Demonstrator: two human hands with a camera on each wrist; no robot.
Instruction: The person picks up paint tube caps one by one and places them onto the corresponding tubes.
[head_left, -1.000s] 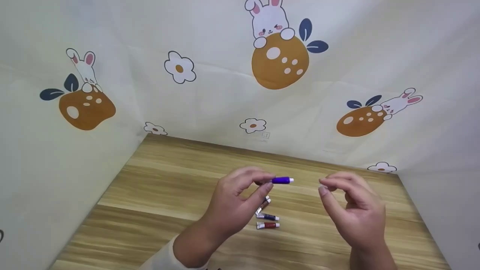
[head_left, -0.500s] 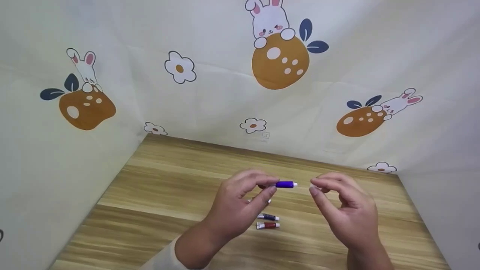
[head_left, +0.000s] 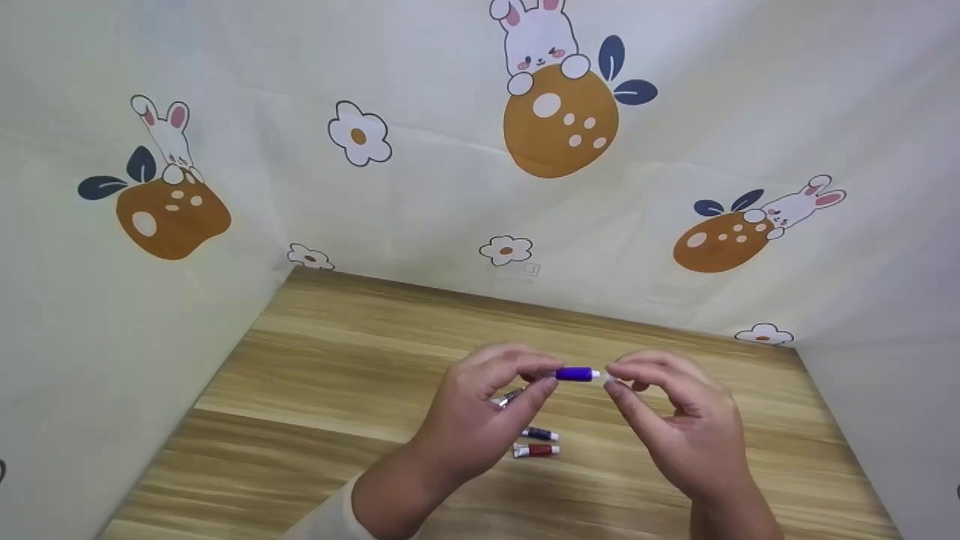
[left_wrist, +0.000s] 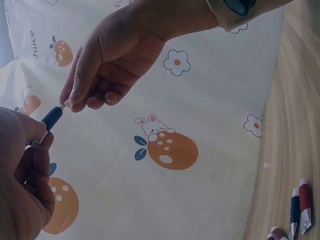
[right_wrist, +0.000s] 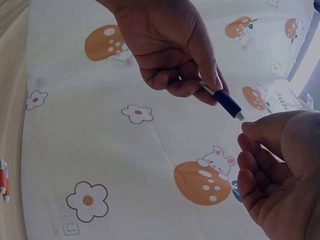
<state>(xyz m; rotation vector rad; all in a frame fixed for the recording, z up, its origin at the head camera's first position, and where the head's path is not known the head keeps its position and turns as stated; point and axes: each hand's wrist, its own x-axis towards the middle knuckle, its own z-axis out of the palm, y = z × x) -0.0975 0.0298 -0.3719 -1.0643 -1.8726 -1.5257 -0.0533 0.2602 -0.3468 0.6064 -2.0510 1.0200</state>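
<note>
1 purple tube (head_left: 574, 373), 2 hands (head_left: 480, 420)

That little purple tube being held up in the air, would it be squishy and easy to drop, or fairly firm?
The purple tube is small and slim, pinched by the left hand, so it is probably very light. Its flat crimped tail suggests soft walls that would likely dent if squeezed. The right hand meets its white tip; the round body might roll if laid on the table.

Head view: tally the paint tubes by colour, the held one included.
purple tube, pinched in the left hand: 1
dark blue tube, on the table: 1
red tube, on the table: 1
half-hidden tube behind the left fingers, colour unclear: 1
Total: 4 in view
</note>
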